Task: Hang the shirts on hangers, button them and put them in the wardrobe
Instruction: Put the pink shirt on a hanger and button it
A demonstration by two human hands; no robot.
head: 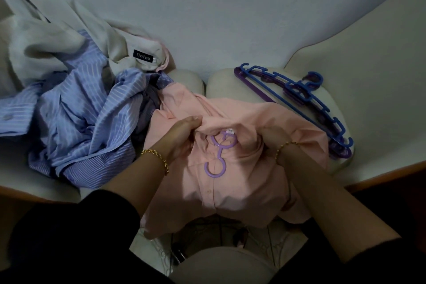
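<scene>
A pink shirt (pixel 232 180) lies in front of me on the cream seat, its lower part hanging over the front edge. A lilac hanger (pixel 218 157) is inside it; only the hook shows, poking out at the collar. My left hand (pixel 184 134) grips the collar on the left of the hook. My right hand (pixel 272 138) grips the collar fabric on the right of the hook. A blue striped shirt (pixel 76 117) lies crumpled to the left, with a beige shirt (pixel 57 37) piled behind it.
A blue hanger (pixel 299 94) and a purple hanger (pixel 255 87) lie stacked on the seat at the right. The cream seat (pixel 230 80) meets a pale wall (pixel 219 7) behind. A wooden edge (pixel 380 180) runs at the right front; patterned floor shows below.
</scene>
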